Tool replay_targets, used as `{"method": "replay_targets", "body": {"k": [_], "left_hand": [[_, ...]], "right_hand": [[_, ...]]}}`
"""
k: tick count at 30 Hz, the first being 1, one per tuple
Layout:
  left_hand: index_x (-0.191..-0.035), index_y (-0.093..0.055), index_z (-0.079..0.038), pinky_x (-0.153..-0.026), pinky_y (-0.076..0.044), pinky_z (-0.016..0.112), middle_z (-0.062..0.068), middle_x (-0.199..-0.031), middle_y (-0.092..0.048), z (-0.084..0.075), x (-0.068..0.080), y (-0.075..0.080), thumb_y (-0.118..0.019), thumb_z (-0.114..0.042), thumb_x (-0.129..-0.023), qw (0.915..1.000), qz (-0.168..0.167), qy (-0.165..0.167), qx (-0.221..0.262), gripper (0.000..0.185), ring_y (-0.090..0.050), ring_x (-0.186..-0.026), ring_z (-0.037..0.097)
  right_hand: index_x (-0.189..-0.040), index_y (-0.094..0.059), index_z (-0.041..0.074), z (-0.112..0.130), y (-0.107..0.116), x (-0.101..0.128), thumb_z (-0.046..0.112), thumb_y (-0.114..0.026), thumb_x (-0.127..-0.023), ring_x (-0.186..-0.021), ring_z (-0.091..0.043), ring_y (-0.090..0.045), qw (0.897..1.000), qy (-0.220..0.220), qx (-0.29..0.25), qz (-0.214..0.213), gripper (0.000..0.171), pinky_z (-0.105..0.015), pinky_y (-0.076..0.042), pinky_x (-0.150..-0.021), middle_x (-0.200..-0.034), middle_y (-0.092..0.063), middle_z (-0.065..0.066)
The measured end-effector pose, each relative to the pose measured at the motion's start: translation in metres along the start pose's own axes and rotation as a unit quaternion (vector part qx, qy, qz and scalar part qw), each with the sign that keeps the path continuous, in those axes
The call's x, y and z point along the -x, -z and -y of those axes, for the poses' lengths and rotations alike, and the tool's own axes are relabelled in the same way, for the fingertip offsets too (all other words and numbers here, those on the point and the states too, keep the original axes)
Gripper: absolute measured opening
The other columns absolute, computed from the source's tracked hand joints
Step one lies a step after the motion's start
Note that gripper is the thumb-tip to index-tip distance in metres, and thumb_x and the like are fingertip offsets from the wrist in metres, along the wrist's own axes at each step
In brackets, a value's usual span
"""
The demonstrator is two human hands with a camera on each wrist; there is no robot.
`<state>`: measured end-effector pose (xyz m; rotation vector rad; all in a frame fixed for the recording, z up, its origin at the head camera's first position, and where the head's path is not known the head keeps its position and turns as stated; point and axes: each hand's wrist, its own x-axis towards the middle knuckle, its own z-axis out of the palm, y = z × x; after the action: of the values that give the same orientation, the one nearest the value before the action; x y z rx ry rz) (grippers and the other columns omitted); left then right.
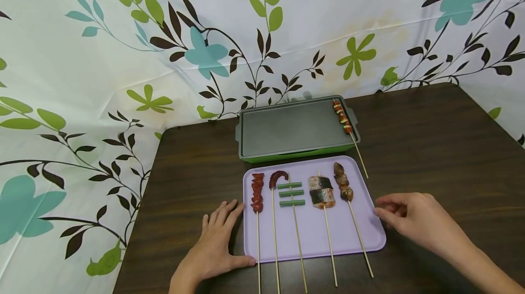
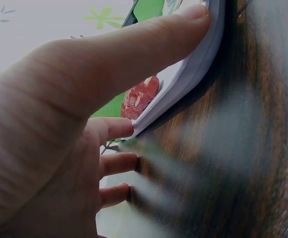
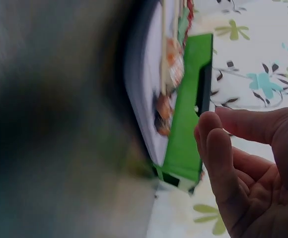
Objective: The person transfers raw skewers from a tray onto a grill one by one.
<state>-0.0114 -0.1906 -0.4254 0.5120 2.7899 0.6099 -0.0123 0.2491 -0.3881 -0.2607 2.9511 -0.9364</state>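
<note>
A lilac tray lies on the dark wooden table with several skewers side by side: red meat, a curled octopus arm, green stalks, a fish roll and brown chunks. My left hand lies flat on the table by the tray's left edge, its thumb along the tray rim near the red meat. My right hand hovers at the tray's right edge, fingers loosely curled and holding nothing.
Behind the tray stands a green grill with a dark plate; one red and green skewer lies on its right side, stick overhanging toward the tray. A floral cloth backs the table. Table edges run close on the left and front.
</note>
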Motion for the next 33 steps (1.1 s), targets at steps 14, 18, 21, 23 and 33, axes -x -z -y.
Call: {"method": "replay_targets", "body": {"k": [14,18,21,23,33], "left_hand": [[-0.155,-0.029,-0.027,-0.106,-0.010,0.073,0.004,-0.158,-0.027,0.000,0.001,0.000,-0.073,-0.081,-0.058,1.0000,0.003,0.006,0.002,0.120,-0.015,-0.146,0.033],[-0.156,-0.028,-0.028,-0.105,-0.009,0.074,0.003,-0.158,-0.026,-0.001,0.000,0.000,-0.072,-0.082,-0.058,1.0000,0.006,0.007,0.001,0.119,-0.014,-0.146,0.033],[-0.156,-0.027,-0.028,-0.105,-0.009,0.073,0.003,-0.158,-0.025,-0.001,0.000,0.000,-0.071,-0.083,-0.058,0.9999,0.007,0.009,-0.001,0.120,-0.014,-0.147,0.033],[-0.156,-0.027,-0.028,-0.105,-0.009,0.073,0.002,-0.159,-0.025,-0.001,0.000,0.000,-0.071,-0.083,-0.058,0.9999,0.007,0.008,-0.002,0.121,-0.013,-0.147,0.033],[-0.156,-0.026,-0.027,-0.105,-0.010,0.073,0.003,-0.159,-0.024,0.000,0.000,0.000,-0.071,-0.082,-0.058,1.0000,0.006,0.005,0.001,0.121,-0.012,-0.147,0.033]], "right_hand": [[-0.089,-0.077,0.009,0.003,-0.033,0.005,0.027,-0.081,-0.081,-0.056,0.004,-0.045,0.998,0.031,-0.036,0.048,0.021,-0.022,-0.042,-0.050,-0.065,-0.056,0.019],[-0.086,-0.076,0.011,0.004,-0.035,0.004,0.028,-0.081,-0.081,-0.056,0.004,-0.045,0.997,0.026,-0.041,0.066,0.019,-0.021,-0.042,-0.051,-0.064,-0.055,0.019],[-0.085,-0.076,0.013,0.004,-0.038,0.004,0.028,-0.081,-0.080,-0.057,0.004,-0.047,0.996,0.017,-0.046,0.081,0.017,-0.022,-0.043,-0.052,-0.064,-0.056,0.019],[-0.085,-0.076,0.013,0.005,-0.039,0.004,0.028,-0.081,-0.080,-0.058,0.004,-0.048,0.995,0.014,-0.051,0.086,0.017,-0.022,-0.043,-0.053,-0.063,-0.056,0.019],[-0.088,-0.077,0.009,0.002,-0.039,0.004,0.023,-0.081,-0.078,-0.059,0.003,-0.048,0.994,0.000,-0.040,0.100,0.018,-0.022,-0.043,-0.053,-0.065,-0.057,0.017]]}}
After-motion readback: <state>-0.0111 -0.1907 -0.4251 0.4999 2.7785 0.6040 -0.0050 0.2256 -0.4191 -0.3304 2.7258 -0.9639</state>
